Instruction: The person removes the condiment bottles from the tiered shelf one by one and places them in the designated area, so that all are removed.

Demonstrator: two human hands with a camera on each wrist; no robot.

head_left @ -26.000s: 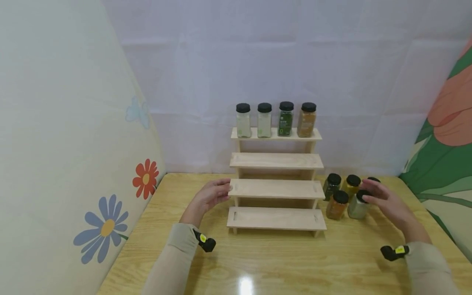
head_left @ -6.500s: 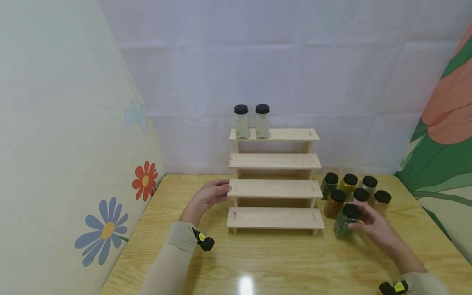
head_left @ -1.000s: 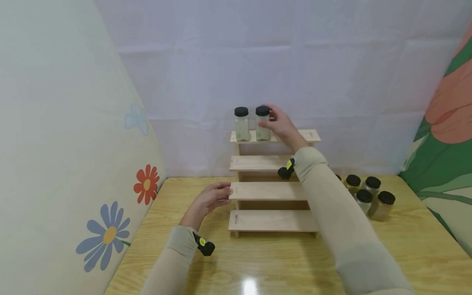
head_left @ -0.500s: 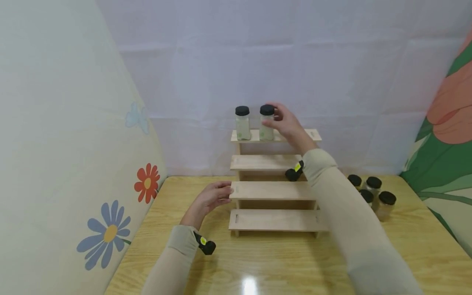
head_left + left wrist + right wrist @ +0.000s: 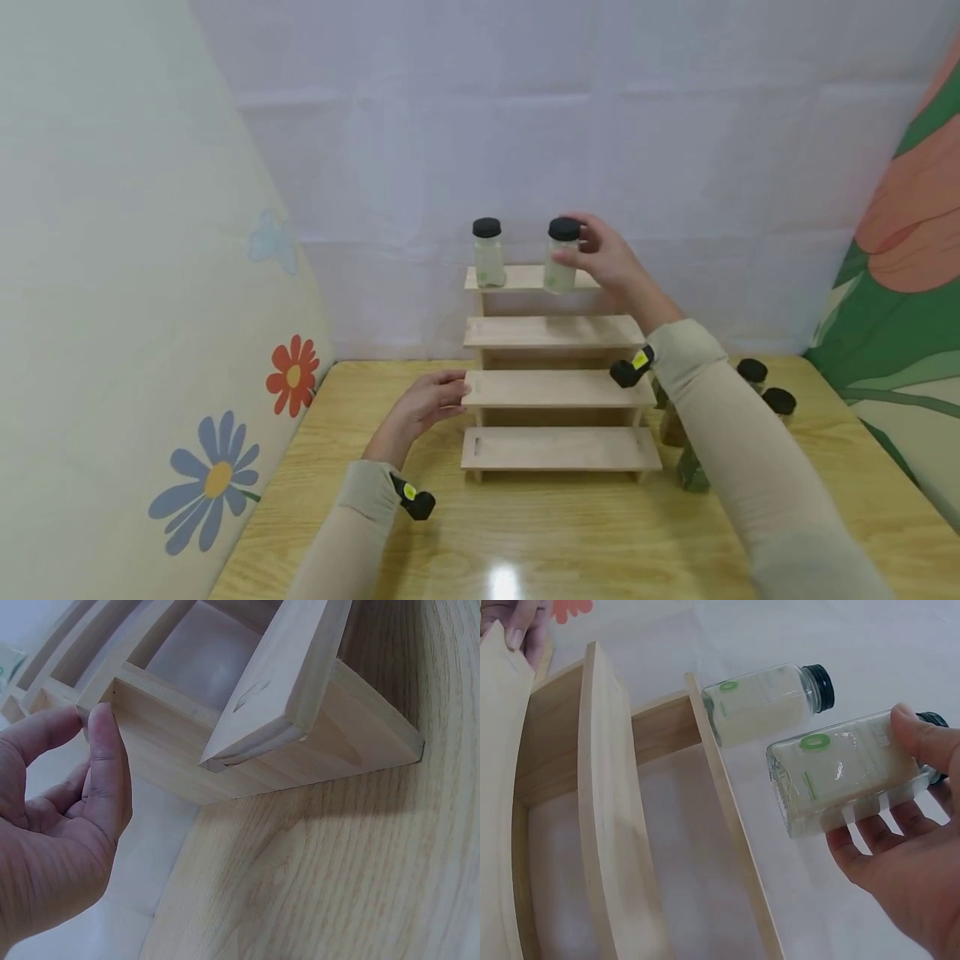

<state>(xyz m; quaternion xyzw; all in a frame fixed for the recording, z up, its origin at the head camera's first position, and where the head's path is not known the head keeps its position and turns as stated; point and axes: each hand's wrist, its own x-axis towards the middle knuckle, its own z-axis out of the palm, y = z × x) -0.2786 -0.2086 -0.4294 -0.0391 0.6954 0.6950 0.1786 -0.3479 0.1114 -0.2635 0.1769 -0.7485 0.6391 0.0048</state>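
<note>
My right hand (image 5: 609,254) holds a clear glass spice jar (image 5: 559,271) with a black lid and pale contents. In the right wrist view the held jar (image 5: 840,776) is apart from the top board, thumb on one side and fingers on the other. A similar jar (image 5: 489,260) stands at the left end of the top step of a tiered wooden shelf (image 5: 558,388). My left hand (image 5: 426,407) is at the left end of the second step from the bottom. In the left wrist view its thumb and a finger pinch that board's corner (image 5: 94,694).
Several black-lidded spice jars stand on the wooden table (image 5: 570,533) right of the shelf, partly behind my right forearm; a lid (image 5: 780,401) and a green-filled jar (image 5: 693,472) show. A white cloth (image 5: 420,167) hangs behind, and flower-printed panels (image 5: 217,479) flank the table.
The right hand has taken the second jar off the top step and carried it rightward, away from the other jar. The left hand has stayed at the shelf's left end.
</note>
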